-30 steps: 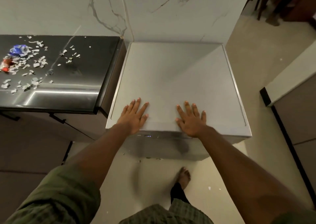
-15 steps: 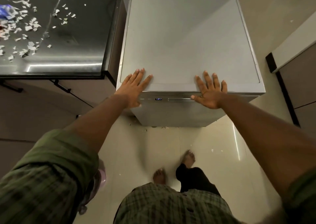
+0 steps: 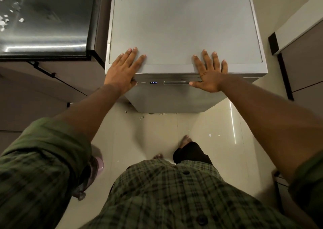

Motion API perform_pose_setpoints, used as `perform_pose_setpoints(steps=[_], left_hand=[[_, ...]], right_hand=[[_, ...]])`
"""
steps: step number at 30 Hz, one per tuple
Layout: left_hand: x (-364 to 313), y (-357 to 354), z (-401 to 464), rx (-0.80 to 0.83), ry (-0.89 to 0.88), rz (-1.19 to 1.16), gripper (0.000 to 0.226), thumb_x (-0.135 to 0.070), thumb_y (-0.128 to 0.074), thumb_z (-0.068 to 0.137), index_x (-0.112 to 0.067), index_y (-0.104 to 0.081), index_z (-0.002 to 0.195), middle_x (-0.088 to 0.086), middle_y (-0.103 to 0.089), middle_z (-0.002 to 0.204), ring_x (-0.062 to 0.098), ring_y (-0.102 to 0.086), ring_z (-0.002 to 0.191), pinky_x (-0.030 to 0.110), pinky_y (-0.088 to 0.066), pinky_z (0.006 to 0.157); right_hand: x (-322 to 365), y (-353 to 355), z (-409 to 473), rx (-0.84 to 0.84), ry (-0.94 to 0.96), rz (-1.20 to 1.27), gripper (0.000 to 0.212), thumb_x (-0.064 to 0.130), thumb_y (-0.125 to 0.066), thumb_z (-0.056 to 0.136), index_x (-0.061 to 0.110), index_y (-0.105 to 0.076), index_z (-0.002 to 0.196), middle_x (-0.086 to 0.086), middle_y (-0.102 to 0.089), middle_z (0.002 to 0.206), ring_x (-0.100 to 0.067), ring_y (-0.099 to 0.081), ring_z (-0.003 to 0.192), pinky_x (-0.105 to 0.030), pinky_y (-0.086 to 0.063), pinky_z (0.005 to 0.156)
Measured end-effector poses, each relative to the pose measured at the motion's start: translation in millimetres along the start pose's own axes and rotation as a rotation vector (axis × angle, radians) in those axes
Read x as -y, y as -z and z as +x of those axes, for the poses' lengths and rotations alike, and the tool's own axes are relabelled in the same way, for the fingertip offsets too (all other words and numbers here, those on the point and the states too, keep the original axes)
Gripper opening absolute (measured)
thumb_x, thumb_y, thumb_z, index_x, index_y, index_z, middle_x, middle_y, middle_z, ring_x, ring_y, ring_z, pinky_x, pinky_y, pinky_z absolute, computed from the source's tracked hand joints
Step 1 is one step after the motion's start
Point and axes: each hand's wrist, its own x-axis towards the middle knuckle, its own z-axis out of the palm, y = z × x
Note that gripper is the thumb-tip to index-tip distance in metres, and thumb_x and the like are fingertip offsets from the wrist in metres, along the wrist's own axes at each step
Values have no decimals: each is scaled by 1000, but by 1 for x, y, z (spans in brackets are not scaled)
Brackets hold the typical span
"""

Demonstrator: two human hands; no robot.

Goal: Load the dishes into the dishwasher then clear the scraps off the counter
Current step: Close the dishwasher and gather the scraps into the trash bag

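The grey dishwasher (image 3: 183, 22) stands in front of me with its door closed; a small blue display (image 3: 153, 82) glows on its front panel beside a recessed handle (image 3: 176, 82). My left hand (image 3: 122, 69) lies flat with straight fingers on the front left of its top. My right hand (image 3: 208, 71) lies flat on the front right, its thumb reaching down over the front edge next to the handle. White scraps (image 3: 3, 21) lie scattered on the dark glossy counter (image 3: 49, 27) at the upper left. No dishes are in view.
Dark cabinet fronts (image 3: 52, 89) sit under the counter on the left. Another cabinet (image 3: 304, 62) stands at the right. A few scraps (image 3: 162, 113) lie on the pale floor at the dishwasher's base. My feet stand close in front of it.
The view has tilted downward and come closer to the dishwasher. Both hands have slid toward its front edge, and the right thumb now hangs over the front panel.
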Motion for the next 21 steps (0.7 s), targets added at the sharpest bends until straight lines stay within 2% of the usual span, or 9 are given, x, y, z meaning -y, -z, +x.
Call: perform_pose_setpoints(steps=[1,3,5,7,10,13,16,21], left_hand=[[-1,2,0,2,0,0,124,-33,-85,81,-30,5,166,12,0,175,31,-4,161,48,-15,130],[-3,10,4,0,1,33,122,-37,-85,77,-30,-1,165,14,-9,172,36,-15,158,53,-25,125],[-5,21,13,23,-14,79,123,-43,-88,68,-29,-11,163,18,-23,164,42,-30,146,58,-33,113],[-7,26,22,42,-15,82,124,-48,-91,63,-27,-16,160,20,-31,154,46,-35,136,59,-31,110],[-2,22,28,48,-39,21,119,-58,-86,68,-27,-16,159,19,-27,158,46,-27,145,59,-21,120],[3,11,29,1,-70,-59,113,-79,-66,78,-26,-14,164,16,-15,171,38,-16,157,56,-11,129],[3,8,34,-45,-43,-109,111,-91,-47,82,-26,-16,166,11,-12,174,31,-12,161,53,-11,129],[-2,11,37,-53,-7,-112,116,-94,-47,81,-20,-19,166,13,-13,174,29,-11,161,52,-12,129]], right_hand=[[-1,0,0,-32,6,-23,105,78,-46,94,45,32,155,1,39,166,-38,31,154,-65,6,124],[-2,8,-1,-188,27,-101,107,74,-60,88,47,14,160,-4,12,172,-47,2,156,-65,-12,122],[-4,20,3,-324,63,-146,112,73,-75,75,46,-6,160,-12,-19,161,-51,-27,141,-63,-29,114],[-5,25,12,-380,91,-193,119,76,-79,66,44,-13,159,-17,-30,149,-52,-35,132,-62,-32,111],[-13,19,20,-446,167,-217,118,79,-73,70,37,-13,162,-22,-30,154,-51,-31,141,-62,-26,119],[-21,9,24,-474,216,-171,116,81,-69,74,32,-13,164,-20,-22,165,-44,-20,154,-60,-16,126],[-24,7,31,-491,230,-135,114,79,-68,78,30,-13,165,-18,-17,171,-41,-14,158,-59,-12,128],[-29,2,32,-522,250,-136,110,81,-61,83,28,-12,167,-17,-13,173,-39,-12,160,-57,-9,129]])
